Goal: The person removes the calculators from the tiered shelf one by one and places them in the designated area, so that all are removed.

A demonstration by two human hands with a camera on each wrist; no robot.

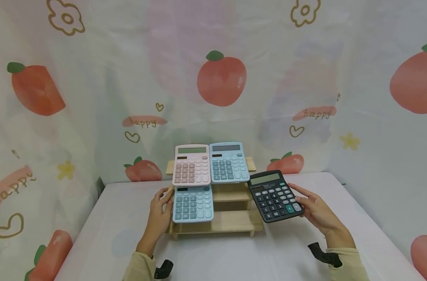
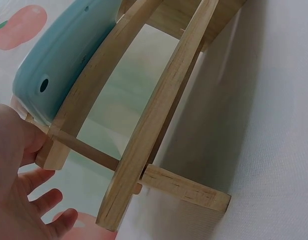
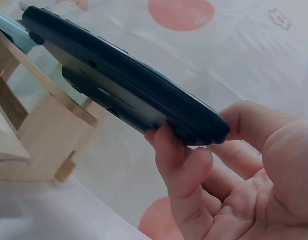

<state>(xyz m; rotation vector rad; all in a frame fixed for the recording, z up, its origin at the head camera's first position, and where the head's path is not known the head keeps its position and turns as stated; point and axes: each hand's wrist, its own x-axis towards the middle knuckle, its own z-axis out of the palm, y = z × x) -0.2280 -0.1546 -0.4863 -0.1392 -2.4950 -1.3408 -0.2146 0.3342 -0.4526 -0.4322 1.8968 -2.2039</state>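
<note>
A black calculator [image 1: 275,196] hangs tilted just right of the wooden stepped stand [image 1: 231,224]. My right hand [image 1: 316,210] pinches its lower right edge; in the right wrist view the thumb is on one face and fingers [image 3: 168,155] are under the back. On the stand, a pink calculator [image 1: 191,164] and a blue calculator [image 1: 229,162] lean side by side on the upper part. Another blue calculator [image 1: 193,205] leans lower left, its top partly hidden by the pink one. My left hand [image 1: 160,212] grips the left end of a shelf [image 2: 56,152] beside that calculator.
The stand rests on a white-covered table [image 1: 129,218]. Behind it hangs a cloth backdrop [image 1: 220,128] with printed fruit, flowers and hearts. Bare shelf steps show at the stand's right half. A black strap [image 1: 325,255] hangs at the right sleeve, another strap [image 1: 163,269] at the left.
</note>
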